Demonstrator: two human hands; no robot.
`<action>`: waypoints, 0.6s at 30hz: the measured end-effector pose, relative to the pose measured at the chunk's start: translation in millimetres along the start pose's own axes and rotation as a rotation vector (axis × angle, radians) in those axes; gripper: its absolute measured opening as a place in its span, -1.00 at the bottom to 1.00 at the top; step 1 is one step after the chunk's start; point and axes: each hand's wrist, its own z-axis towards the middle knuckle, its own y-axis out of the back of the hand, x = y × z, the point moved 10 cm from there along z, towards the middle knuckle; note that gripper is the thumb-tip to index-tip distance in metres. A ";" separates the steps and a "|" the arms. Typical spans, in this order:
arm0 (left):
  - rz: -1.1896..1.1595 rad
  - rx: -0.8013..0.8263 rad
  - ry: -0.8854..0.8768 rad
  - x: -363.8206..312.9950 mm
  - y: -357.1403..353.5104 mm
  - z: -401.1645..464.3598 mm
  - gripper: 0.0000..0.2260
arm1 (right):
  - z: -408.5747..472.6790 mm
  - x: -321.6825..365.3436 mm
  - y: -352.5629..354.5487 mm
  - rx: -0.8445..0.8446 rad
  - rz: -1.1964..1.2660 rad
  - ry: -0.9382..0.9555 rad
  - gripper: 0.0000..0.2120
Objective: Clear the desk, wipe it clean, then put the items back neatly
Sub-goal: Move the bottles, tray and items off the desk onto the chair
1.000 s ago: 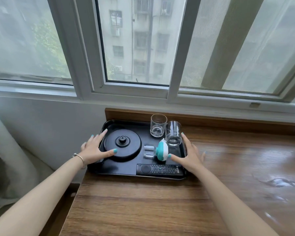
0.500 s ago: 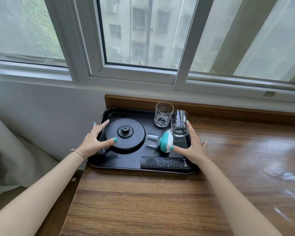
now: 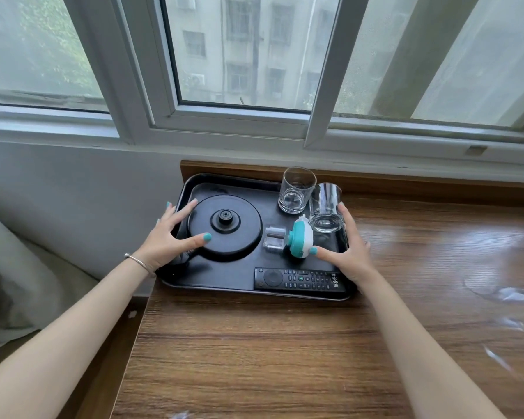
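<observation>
A black tray [image 3: 218, 282] sits in the far left corner of the wooden desk [image 3: 270, 352]. It carries a round black kettle base [image 3: 224, 229], two clear glasses [image 3: 297, 190] [image 3: 325, 208], a small clear bottle with a teal and white cap [image 3: 298, 237], and a black remote [image 3: 300, 279] along its front. My left hand [image 3: 167, 240] rests on the tray's left edge with fingers spread and thumb on the kettle base. My right hand [image 3: 350, 252] rests flat against the tray's right edge, thumb near the teal cap.
A raised wooden lip [image 3: 406, 181] and the window frame [image 3: 239, 122] stand just behind the tray. The desk's left edge drops off beside the tray toward a grey curtain [image 3: 18, 282]. Wet streaks [image 3: 502, 291] glisten on the desk's right side.
Both hands keep their places on the tray's two sides. The view has tilted down and closer, so the tray appears lower in the frame.
</observation>
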 end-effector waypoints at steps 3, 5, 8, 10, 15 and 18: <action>-0.015 0.023 -0.013 -9.2 -2.2 -1.1 -0.14 | -7.2 -1.3 8.6 -0.024 -0.015 -0.008 0.00; -0.030 0.045 -0.021 -14.8 -8.2 -2.7 -0.06 | -13.2 -3.5 15.7 -0.033 -0.039 -0.021 0.02; -0.050 0.076 -0.057 -24.8 -20.2 -5.3 -0.04 | -27.3 -6.2 29.2 -0.048 -0.047 -0.044 0.05; -0.054 0.092 -0.083 -33.7 -28.7 -6.1 -0.11 | -38.2 -7.1 41.7 -0.082 -0.048 -0.049 0.06; -0.072 0.146 -0.167 -61.5 -51.1 -2.6 -0.18 | -67.4 -13.8 73.7 -0.185 -0.042 -0.082 0.08; -0.086 0.190 -0.199 -79.2 -67.6 1.1 -0.20 | -86.5 -21.1 92.6 -0.223 0.054 -0.086 0.08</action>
